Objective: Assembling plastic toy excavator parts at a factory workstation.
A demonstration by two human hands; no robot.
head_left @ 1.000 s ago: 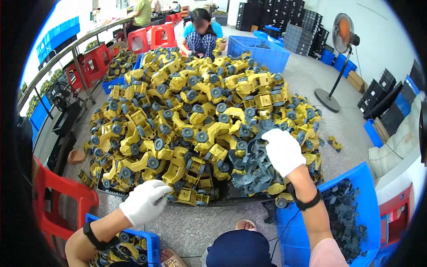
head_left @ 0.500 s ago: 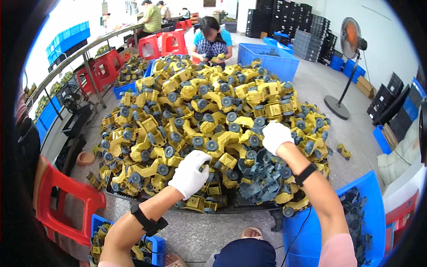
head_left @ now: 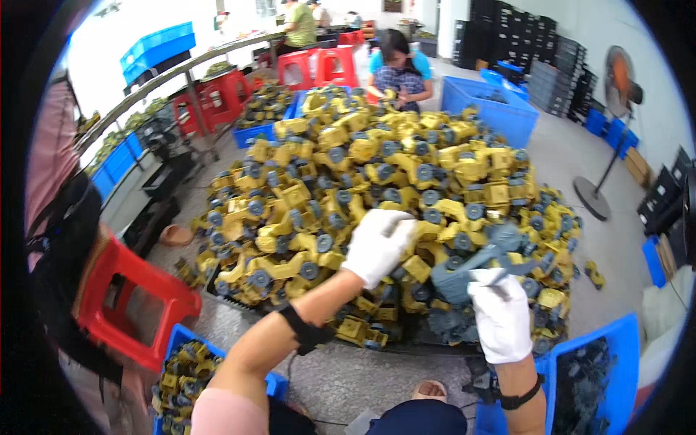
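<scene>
A large heap of yellow toy vehicle bodies with grey wheels (head_left: 297,196) spreads before me on a dark tray (head_left: 239,303). My right hand (head_left: 502,319), in a white glove, is closed on a dark grey plastic part (head_left: 471,274) at the heap's near right side; motion blurs its shape. Just below lie more grey plastic parts (head_left: 451,326). My left hand (head_left: 378,248), also gloved, is over the middle of the heap with its fingers curled. Anything in those fingers is hidden.
Blue bins stand near me: one of grey parts (head_left: 629,362) on the right, one of yellow toys (head_left: 174,348) on the left. A red stool (head_left: 94,297) is left. Across the heap a person (head_left: 399,69) crouches beside a blue bin (head_left: 500,116). A standing fan (head_left: 594,196) is right.
My right hand has drawn back toward me with a grey part in it. My left hand has gone forward and right over the heap. The view has turned left; a person appears at the left edge.
</scene>
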